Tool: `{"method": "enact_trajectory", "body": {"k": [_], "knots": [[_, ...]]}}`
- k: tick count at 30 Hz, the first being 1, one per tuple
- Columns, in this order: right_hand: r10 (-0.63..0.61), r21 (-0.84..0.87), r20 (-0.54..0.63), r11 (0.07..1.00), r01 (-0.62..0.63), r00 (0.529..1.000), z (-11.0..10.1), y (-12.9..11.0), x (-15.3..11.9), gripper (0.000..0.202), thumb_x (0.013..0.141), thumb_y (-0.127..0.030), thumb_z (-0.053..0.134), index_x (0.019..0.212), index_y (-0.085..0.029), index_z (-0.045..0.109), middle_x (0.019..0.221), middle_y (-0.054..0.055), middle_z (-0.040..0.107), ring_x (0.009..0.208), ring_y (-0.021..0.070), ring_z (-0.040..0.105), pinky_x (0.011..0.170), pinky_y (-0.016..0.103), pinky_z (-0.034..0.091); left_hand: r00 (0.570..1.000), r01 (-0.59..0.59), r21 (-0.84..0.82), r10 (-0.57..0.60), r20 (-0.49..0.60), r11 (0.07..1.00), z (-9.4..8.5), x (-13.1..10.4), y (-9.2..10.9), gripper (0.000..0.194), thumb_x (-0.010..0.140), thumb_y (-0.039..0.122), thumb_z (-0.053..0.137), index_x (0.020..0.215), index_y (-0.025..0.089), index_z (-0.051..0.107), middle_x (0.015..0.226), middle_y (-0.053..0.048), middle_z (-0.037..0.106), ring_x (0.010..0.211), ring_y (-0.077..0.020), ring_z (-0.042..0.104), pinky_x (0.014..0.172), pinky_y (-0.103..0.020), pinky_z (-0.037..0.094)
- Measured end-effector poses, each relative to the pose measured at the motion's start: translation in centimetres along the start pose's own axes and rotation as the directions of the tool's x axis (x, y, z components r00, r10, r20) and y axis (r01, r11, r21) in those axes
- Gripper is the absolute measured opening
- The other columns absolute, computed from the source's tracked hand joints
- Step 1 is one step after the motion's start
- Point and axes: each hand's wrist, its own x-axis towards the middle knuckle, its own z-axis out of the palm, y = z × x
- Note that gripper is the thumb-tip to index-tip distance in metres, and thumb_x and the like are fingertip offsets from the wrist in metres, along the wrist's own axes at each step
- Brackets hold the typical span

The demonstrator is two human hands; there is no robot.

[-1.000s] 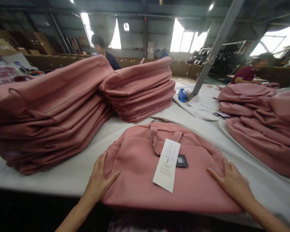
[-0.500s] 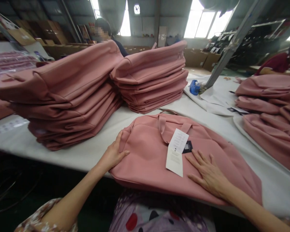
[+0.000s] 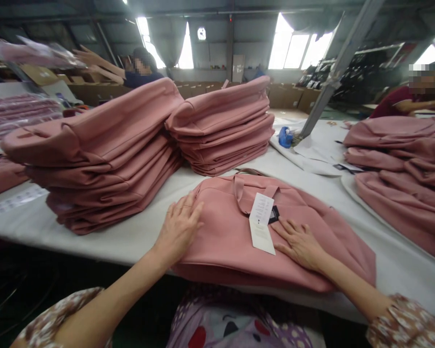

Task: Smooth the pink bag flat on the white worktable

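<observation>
A pink bag (image 3: 221, 227) lies flat on the white-covered table (image 3: 137, 232), its handles toward the far side. My left hand (image 3: 179, 227) rests on the bag's left end, palm down with the fingers extended. On the right part of the bag, my right hand (image 3: 299, 241) lies flat with spread fingers, just beside the tags. A white folded paper tag (image 3: 261, 224) and a small dark tag (image 3: 274, 214) lie on the bag near one handle (image 3: 240, 193).
Two tall stacks of pink bags (image 3: 130, 159) (image 3: 221, 130) stand behind to the left and centre. More pink bags (image 3: 395, 164) are piled at the right. A blue object (image 3: 285, 137) sits by a slanted metal post (image 3: 322, 96). Two people work beyond the table.
My left hand has shifted from gripping the bag's left edge to lying over it. The person at the back left now reaches toward wrapped pink items. The view has shifted slightly.
</observation>
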Motion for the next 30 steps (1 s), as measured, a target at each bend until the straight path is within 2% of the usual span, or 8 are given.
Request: {"method": "enact_trajectory", "body": {"k": [3, 8, 12, 16, 19, 21, 23, 30], "knots": [[0.0, 0.015, -0.011, 1.0, 0.0, 1.0, 0.1, 0.1, -0.1, 0.064, 0.095, -0.066, 0.03, 0.148, -0.03, 0.033, 0.156, 0.011, 0.025, 0.139, 0.0398, 0.027, 0.104, 0.068, 0.025, 0.923, -0.293, -0.215, 0.334, 0.19, 0.932, -1.5, 0.0, 3.5, 0.065, 0.089, 0.06, 0.05, 0.139, 0.02, 0.047, 0.15, -0.021, 0.038, 0.14, -0.0406, 0.03, 0.113, -0.064, 0.023], [0.021, 0.044, -0.004, 0.999, -0.021, 1.0, 0.6, 0.1, 0.0, 0.069, 0.093, -0.073, 0.025, 0.148, -0.032, 0.032, 0.156, 0.01, 0.025, 0.14, 0.0386, 0.025, 0.106, 0.066, 0.023, 0.753, -0.287, -0.345, 0.433, 0.495, 0.894, 2.4, -0.5, 5.3, 0.099, 0.07, 0.086, 0.046, 0.151, 0.035, 0.022, 0.159, -0.018, 0.016, 0.141, -0.053, 0.001, 0.101, -0.082, 0.008], [0.027, 0.084, 0.006, 0.996, -0.027, 1.0, -0.2, -0.2, -0.4, 0.069, 0.093, -0.072, 0.026, 0.148, -0.031, 0.033, 0.156, 0.01, 0.024, 0.141, 0.0389, 0.022, 0.107, 0.066, 0.021, 0.792, -0.298, -0.313, 0.416, 0.446, 0.902, 6.0, -1.7, 4.4, 0.101, 0.069, 0.089, 0.042, 0.151, 0.039, 0.011, 0.161, -0.012, 0.001, 0.14, -0.0509, -0.012, 0.099, -0.082, -0.006], [-0.056, 0.11, 0.004, 0.992, 0.055, 0.998, -2.4, 1.5, -1.0, 0.06, 0.096, -0.064, 0.032, 0.143, -0.028, 0.043, 0.151, 0.01, 0.036, 0.14, 0.0341, 0.027, 0.111, 0.064, 0.02, 0.804, -0.307, -0.341, 0.434, 0.407, 0.889, 6.8, -2.3, 4.1, 0.099, 0.07, 0.089, 0.038, 0.151, 0.041, 0.007, 0.161, -0.012, 0.002, 0.141, -0.0513, -0.009, 0.098, -0.084, -0.005], [0.187, -0.084, -0.187, 0.975, -0.206, 0.964, -3.1, 4.9, -1.4, 0.052, 0.093, -0.054, 0.041, 0.133, -0.023, 0.054, 0.145, 0.015, 0.042, 0.138, 0.0415, 0.026, 0.105, 0.072, 0.018, 0.8, -0.302, -0.366, 0.442, 0.405, 0.88, 6.7, -2.3, 4.0, 0.099, 0.071, 0.088, 0.041, 0.15, 0.042, 0.005, 0.161, -0.01, 0.0, 0.141, -0.0504, -0.008, 0.1, -0.083, -0.004], [0.446, -0.072, -0.278, 0.873, -0.482, 0.851, -2.3, 7.5, -1.7, 0.063, 0.089, -0.058, 0.043, 0.137, -0.019, 0.049, 0.144, 0.021, 0.04, 0.132, 0.0483, 0.032, 0.097, 0.075, 0.026, 0.799, -0.293, -0.382, 0.444, 0.405, 0.876, 6.7, -2.2, 4.0, 0.099, 0.071, 0.086, 0.045, 0.15, 0.042, 0.005, 0.161, -0.011, -0.001, 0.142, -0.049, -0.008, 0.101, -0.082, -0.004], [0.566, 0.038, -0.232, 0.818, -0.574, 0.791, -0.9, 9.6, -2.2, 0.076, 0.088, -0.066, 0.038, 0.144, -0.015, 0.038, 0.142, 0.024, 0.04, 0.124, 0.0466, 0.043, 0.093, 0.067, 0.038, 0.796, -0.287, -0.404, 0.451, 0.405, 0.869, 6.7, -2.2, 3.9, 0.099, 0.072, 0.084, 0.048, 0.151, 0.041, 0.006, 0.161, -0.012, 0.0, 0.142, -0.0482, -0.007, 0.102, -0.081, -0.005], [0.506, 0.088, -0.219, 0.862, -0.499, 0.834, 2.9, 11.0, -5.2, 0.076, 0.089, -0.068, 0.026, 0.148, -0.021, 0.033, 0.145, 0.02, 0.039, 0.11, 0.0405, 0.057, 0.083, 0.058, 0.05, 0.772, -0.29, -0.448, 0.483, 0.414, 0.846, 5.8, -2.3, 3.6, 0.089, 0.078, 0.077, 0.049, 0.151, 0.042, 0.01, 0.16, -0.015, 0.004, 0.141, -0.0505, -0.001, 0.099, -0.084, 0.003]]}}
